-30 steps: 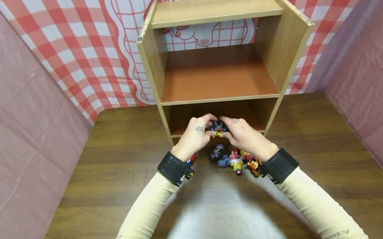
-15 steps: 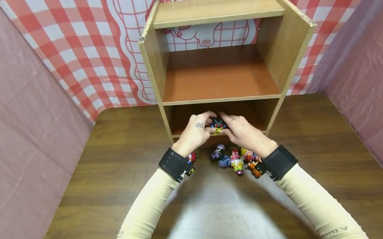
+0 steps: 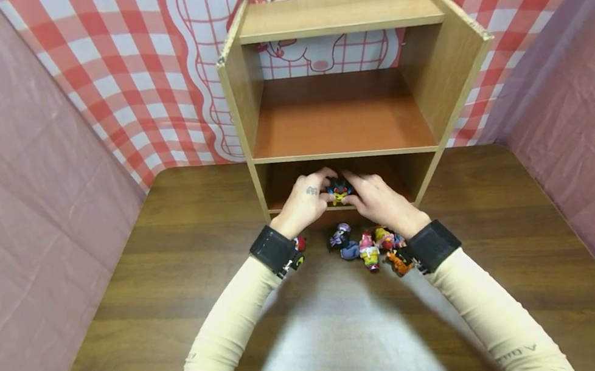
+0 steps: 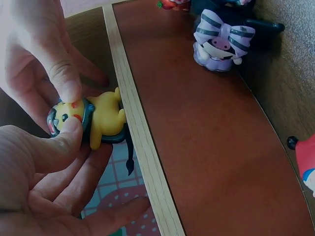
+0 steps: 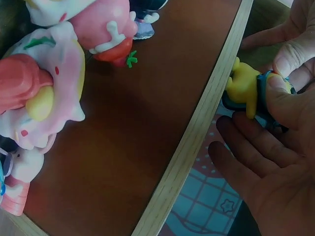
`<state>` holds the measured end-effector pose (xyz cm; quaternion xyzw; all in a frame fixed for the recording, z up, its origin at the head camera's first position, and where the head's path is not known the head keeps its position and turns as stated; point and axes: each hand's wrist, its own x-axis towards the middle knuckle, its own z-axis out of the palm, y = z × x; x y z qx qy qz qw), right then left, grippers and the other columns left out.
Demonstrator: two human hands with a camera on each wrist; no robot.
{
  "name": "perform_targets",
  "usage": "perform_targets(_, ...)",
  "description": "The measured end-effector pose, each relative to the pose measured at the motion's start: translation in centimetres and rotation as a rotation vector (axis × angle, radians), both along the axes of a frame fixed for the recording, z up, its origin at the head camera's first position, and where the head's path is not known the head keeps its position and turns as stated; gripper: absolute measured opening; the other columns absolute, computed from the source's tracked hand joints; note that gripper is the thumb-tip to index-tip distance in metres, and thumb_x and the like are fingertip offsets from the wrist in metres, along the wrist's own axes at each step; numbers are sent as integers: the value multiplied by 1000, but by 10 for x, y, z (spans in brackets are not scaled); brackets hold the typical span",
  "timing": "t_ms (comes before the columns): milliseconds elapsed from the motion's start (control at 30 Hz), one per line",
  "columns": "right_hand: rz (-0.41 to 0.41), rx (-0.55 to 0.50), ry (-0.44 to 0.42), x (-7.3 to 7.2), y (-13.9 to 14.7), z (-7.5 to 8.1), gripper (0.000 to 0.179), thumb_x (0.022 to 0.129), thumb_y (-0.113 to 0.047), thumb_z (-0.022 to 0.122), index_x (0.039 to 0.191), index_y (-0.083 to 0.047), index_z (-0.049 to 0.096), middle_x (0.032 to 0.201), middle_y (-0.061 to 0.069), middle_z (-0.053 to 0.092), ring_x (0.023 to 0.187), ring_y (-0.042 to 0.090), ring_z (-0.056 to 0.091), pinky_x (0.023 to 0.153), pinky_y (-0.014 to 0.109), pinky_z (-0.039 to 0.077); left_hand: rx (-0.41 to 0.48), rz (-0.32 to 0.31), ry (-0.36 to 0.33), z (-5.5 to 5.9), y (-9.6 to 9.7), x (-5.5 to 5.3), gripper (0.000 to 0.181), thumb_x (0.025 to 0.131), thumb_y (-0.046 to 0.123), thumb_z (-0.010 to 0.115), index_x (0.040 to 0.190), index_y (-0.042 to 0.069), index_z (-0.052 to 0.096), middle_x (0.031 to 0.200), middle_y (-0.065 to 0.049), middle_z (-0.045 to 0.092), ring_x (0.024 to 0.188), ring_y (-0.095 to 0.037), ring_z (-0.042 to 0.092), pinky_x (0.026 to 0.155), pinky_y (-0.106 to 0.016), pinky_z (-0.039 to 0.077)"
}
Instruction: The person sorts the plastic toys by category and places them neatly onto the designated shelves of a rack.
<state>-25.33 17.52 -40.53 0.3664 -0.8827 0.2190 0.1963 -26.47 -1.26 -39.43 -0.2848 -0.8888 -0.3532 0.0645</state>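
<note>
Both hands hold one small figurine (image 3: 339,192), a yellow Pikachu in a dark hooded costume with a tail. My left hand (image 3: 304,200) pinches its head side from the left. My right hand (image 3: 380,199) pinches it from the right. In the left wrist view, the thumbs press near the face, and the feet lie close to the pale front edge (image 4: 140,132) of the bookcase's lower shelf. Whether the figurine touches that edge, I cannot tell. Its yellow body (image 5: 243,87) also shows beside this edge in the right wrist view.
A wooden bookcase (image 3: 338,12) stands on the table (image 3: 183,247). Before it lie several figurines: one with a purple bow (image 3: 341,233), a blue-grey one (image 3: 349,250), a pink-and-yellow one (image 3: 368,251), and an orange one (image 3: 399,263). A red one (image 3: 300,243) is partly hidden by the left wrist.
Both hands have moved slightly forward with the Pikachu figurine, toward the lower shelf opening, and its yellow body shows more now. The figurines on the table have stayed put.
</note>
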Motion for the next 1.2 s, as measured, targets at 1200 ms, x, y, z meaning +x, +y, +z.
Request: perform_targets(1200, -109, 31, -44, -14, -2, 2, 52, 84, -8, 73, 128, 10, 51, 99, 28, 66, 79, 35, 65, 67, 49, 55, -28, 78, 13, -2, 6, -12, 45, 80, -5, 67, 123, 7, 60, 104, -11, 71, 95, -21, 61, 84, -32, 52)
